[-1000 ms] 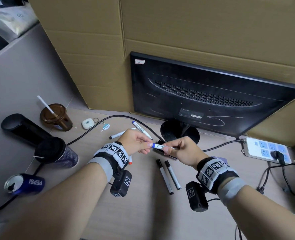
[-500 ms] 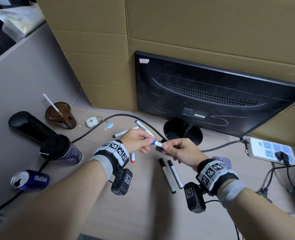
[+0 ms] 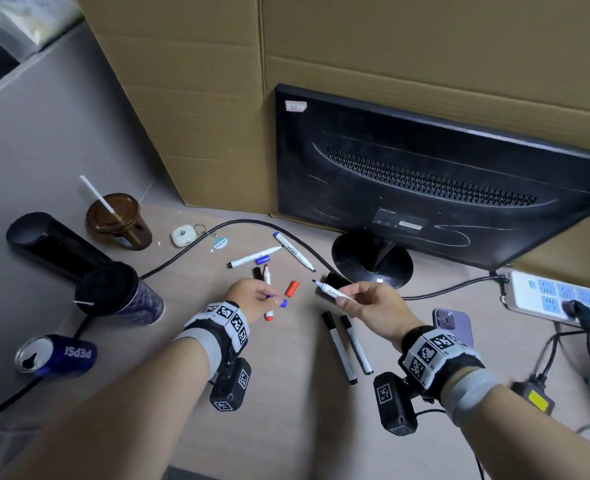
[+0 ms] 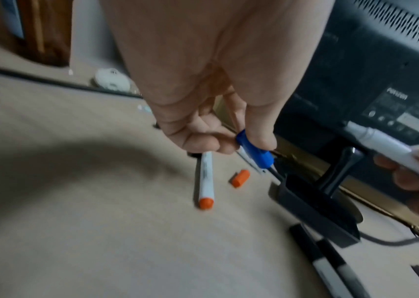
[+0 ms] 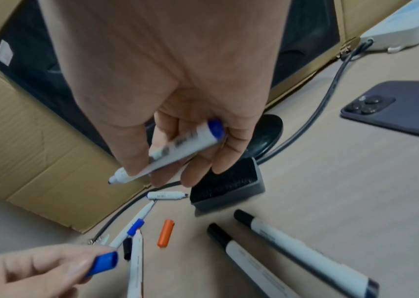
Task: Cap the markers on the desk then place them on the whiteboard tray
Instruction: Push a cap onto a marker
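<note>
**Markers uncapped on the table, one held with its cap apart**

Markers lie scattered on a pale wood-grain table (image 3: pixel 279 427), shown here from largest item to smallest. A corrugated cardboard box (image 3: pixel 356 39) stands behind a black plastic monitor (image 3: pixel 425 174), seen from its vented back, on a round glossy foot. A flat purple phone (image 3: pixel 454 323) lies near the right wrist. A rectangular black eraser (image 5: pixel 226 183) with a fibrous felt face rests beside the foot.

Two capped black markers (image 3: pixel 345 344) lie side by side, just beside each other, near the right hand (image 3: pixel 376 306). That hand's grip is clamped on a slim white cylindrical blue marker (image 5: pixel 177 149), thumb and fingers pinching the barrel, bare tip pointing left. An uncapped red marker (image 4: pixel 205 181) lies flat under the left hand (image 3: pixel 252 296). Two more uncapped white markers lie further back, near the black cable.

The left grip pinches a small smooth blue cap (image 4: pixel 254 151) between thumb and fingertips, apart from the held marker's tip. A loose orange-red cap (image 3: pixel 292 288) lies between the two hands; a blue cap and a black cap lie near the red marker's tip.
</note>
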Demonstrator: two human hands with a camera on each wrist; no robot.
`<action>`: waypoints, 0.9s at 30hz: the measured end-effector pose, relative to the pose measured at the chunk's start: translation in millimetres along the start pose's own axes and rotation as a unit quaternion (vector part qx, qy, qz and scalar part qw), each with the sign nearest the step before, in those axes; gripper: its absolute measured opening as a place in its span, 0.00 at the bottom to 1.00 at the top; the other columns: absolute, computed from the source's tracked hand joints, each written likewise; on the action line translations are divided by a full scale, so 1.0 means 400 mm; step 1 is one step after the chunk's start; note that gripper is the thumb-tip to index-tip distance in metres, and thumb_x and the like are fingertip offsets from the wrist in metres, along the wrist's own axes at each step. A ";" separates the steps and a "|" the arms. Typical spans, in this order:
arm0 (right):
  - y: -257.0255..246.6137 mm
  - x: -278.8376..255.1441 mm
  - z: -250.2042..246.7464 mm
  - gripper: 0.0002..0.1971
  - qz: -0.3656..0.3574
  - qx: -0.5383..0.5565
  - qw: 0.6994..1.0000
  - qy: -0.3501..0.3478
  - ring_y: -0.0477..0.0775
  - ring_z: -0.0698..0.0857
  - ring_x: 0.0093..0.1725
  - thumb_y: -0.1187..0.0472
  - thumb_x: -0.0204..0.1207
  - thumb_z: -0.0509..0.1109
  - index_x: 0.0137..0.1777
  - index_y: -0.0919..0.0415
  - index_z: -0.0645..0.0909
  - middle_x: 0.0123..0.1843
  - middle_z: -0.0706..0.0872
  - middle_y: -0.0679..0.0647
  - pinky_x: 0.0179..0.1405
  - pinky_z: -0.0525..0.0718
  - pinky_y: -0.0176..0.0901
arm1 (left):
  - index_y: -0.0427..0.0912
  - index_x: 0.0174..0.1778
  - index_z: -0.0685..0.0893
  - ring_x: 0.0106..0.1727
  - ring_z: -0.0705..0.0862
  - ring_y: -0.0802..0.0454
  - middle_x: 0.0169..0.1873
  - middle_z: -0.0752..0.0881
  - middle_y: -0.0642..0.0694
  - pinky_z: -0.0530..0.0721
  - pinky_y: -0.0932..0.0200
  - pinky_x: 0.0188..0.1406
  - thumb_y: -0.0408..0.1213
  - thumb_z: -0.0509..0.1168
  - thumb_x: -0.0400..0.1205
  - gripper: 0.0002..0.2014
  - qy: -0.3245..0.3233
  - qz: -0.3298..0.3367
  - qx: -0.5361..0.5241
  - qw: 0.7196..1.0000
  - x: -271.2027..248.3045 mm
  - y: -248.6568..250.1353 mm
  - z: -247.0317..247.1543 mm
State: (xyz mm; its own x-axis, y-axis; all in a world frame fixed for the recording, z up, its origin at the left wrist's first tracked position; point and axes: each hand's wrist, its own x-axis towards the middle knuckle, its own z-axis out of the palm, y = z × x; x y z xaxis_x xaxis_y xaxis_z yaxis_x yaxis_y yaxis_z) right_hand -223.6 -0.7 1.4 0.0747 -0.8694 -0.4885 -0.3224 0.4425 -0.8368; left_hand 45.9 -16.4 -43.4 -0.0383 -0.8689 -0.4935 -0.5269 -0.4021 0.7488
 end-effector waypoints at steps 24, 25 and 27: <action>0.060 0.039 0.037 0.07 0.061 0.036 0.997 -0.005 0.50 0.86 0.31 0.64 0.82 0.78 0.56 0.64 0.87 0.42 0.92 0.56 0.24 0.81 0.36 | 0.54 0.38 0.93 0.40 0.89 0.60 0.38 0.90 0.59 0.86 0.65 0.45 0.46 0.82 0.69 0.05 0.001 0.009 0.119 0.993 0.072 0.005 0.073; 0.053 0.041 0.037 0.06 0.058 0.039 0.997 -0.009 0.50 0.86 0.31 0.64 0.82 0.77 0.55 0.64 0.87 0.42 0.92 0.57 0.23 0.80 0.35 | 0.53 0.36 0.92 0.38 0.89 0.56 0.37 0.89 0.58 0.88 0.62 0.41 0.44 0.79 0.72 0.03 0.012 0.012 0.106 0.994 0.074 0.016 0.060; 0.038 0.046 0.037 0.04 0.052 0.050 0.997 -0.015 0.50 0.86 0.30 0.64 0.83 0.76 0.55 0.63 0.87 0.42 0.92 0.57 0.22 0.80 0.34 | 0.52 0.37 0.90 0.39 0.89 0.52 0.38 0.87 0.58 0.89 0.58 0.41 0.42 0.75 0.77 0.04 0.048 0.012 0.102 0.994 0.083 0.035 0.026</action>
State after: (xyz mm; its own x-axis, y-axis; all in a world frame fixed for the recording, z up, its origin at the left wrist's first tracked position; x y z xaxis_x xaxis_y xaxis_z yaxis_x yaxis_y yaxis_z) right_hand -213.1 -6.9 -24.0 0.0743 -0.8115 -0.5796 -0.2348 0.5506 -0.8010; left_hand 28.4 -48.0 -53.9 0.0235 -0.9055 -0.4238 -0.6876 -0.3223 0.6506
